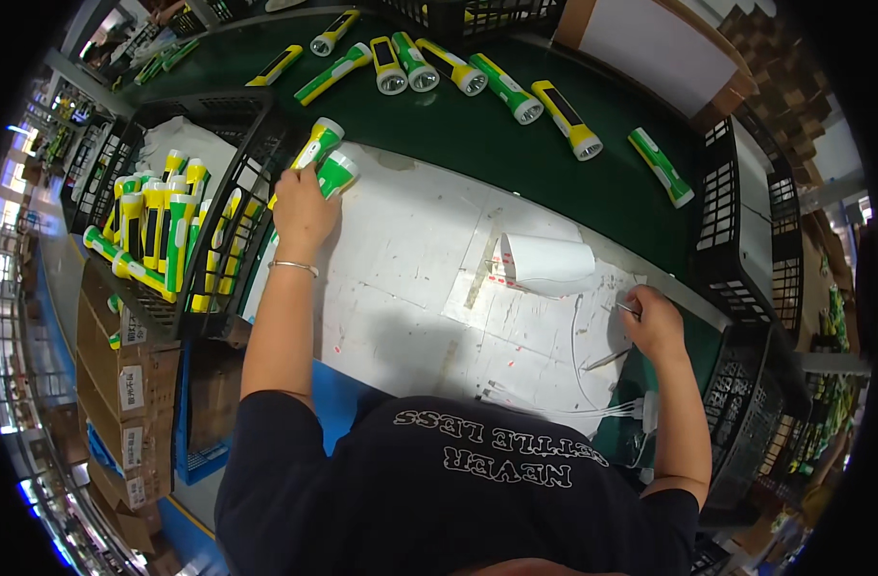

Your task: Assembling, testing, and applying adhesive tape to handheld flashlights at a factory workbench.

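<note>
The bench has a dark green top (631,216), and over its near part lies a white board (391,240), scuffed and marked with small red specks. Nine torches (564,117), some mainly green and some mainly yellow, lie loosely along the far green strip; the last, at the right, lies apart from the others. On the board, toward the right, a sheet of white paper (554,264) curls up, its near edge raised. A thin white cable (574,346) bends across the board beside it. Nearer the front, several white leads (607,412) run to a pale block (650,411), which seems to rest at the bench's edge, though the view is cramped there.
</note>
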`<state>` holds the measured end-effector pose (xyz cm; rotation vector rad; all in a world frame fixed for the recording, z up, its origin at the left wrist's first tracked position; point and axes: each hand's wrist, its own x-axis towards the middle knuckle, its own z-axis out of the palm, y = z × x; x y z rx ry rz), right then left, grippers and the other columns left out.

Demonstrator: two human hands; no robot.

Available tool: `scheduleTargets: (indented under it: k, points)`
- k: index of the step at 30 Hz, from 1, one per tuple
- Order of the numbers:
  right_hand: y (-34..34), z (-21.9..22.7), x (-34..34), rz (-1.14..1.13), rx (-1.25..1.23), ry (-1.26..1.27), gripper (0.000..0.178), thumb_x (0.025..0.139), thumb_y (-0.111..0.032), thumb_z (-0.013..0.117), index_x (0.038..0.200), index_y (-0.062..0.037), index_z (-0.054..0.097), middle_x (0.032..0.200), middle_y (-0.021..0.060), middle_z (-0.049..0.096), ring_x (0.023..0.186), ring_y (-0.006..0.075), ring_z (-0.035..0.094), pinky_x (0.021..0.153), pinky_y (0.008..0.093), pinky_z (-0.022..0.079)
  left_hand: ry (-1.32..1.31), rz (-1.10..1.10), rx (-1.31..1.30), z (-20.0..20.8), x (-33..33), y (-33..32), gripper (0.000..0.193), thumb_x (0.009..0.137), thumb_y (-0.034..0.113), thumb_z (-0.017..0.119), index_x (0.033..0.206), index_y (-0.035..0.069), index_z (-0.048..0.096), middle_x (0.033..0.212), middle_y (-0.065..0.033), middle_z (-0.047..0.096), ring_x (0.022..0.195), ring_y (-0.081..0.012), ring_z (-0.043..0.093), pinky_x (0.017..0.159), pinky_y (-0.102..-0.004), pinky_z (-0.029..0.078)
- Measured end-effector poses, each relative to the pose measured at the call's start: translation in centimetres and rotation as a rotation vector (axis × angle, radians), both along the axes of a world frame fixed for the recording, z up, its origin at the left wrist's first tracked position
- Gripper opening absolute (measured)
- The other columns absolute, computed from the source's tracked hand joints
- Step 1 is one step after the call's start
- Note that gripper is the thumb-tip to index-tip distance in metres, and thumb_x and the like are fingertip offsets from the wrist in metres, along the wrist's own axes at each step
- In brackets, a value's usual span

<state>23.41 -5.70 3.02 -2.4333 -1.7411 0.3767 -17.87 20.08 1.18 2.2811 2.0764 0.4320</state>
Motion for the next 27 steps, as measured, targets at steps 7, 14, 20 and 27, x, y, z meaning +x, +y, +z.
scheduleTargets:
  k: [7, 14, 20, 27]
  points:
    - [-1.7, 0.0, -2.1, 0.11, 0.176, -0.093, 0.035, 0.068, -0.015, 0.069, 0.101, -0.0076, 0.058, 0.108, 0.0092, 0.056, 0.102, 0.031, 0.051, 0.086, 0.0403, 0.042, -0.797, -0.544, 0.111, 1.2, 2.1, -4.2, 0.058, 0.065, 0.007, 0.075, 0.114, 0.003, 0.045, 0.108, -0.0113, 0.046, 0.1, -0.0231, 0.051, 0.088, -0.0317, 0.043]
    - [-1.9, 3.7, -5.4, 0.195, 0.345, -0.043, 0.032, 0.072, -0.017, 0.067, 0.102, -0.0074, 0.059, 0.108, 0.0101, 0.057, 0.1, 0.0301, 0.052, 0.088, 0.0383, 0.042, -1.463, -0.828, -0.338, 3.8, 6.1, -11.9, 0.082, 0.058, -0.007, 0.079, 0.124, 0.005, 0.031, 0.117, -0.0082, 0.048, 0.113, -0.0184, 0.048, 0.098, -0.034, 0.04]
    - [-2.9, 4.6, -7.9, 0.282, 0.412, 0.032, 0.031, 0.073, -0.018, 0.067, 0.101, -0.0072, 0.06, 0.106, 0.0103, 0.058, 0.1, 0.0299, 0.053, 0.087, 0.0386, 0.042, -1.7, -0.946, -0.621, 5.5, 6.9, -14.6, 0.064, 0.064, 0.014, 0.082, 0.117, 0.003, 0.047, 0.111, -0.0093, 0.053, 0.111, -0.0288, 0.054, 0.101, -0.0554, 0.037]
    - [-3.8, 4.2, -8.5, 0.288, 0.423, 0.075, 0.03, 0.073, -0.019, 0.066, 0.1, -0.007, 0.06, 0.105, 0.0106, 0.058, 0.1, 0.031, 0.053, 0.088, 0.0393, 0.041, -1.803, -1.042, -0.772, 5.6, 7.0, -15.5, 0.064, 0.066, 0.019, 0.081, 0.117, 0.002, 0.046, 0.11, -0.008, 0.05, 0.108, -0.027, 0.055, 0.101, -0.0599, 0.035]
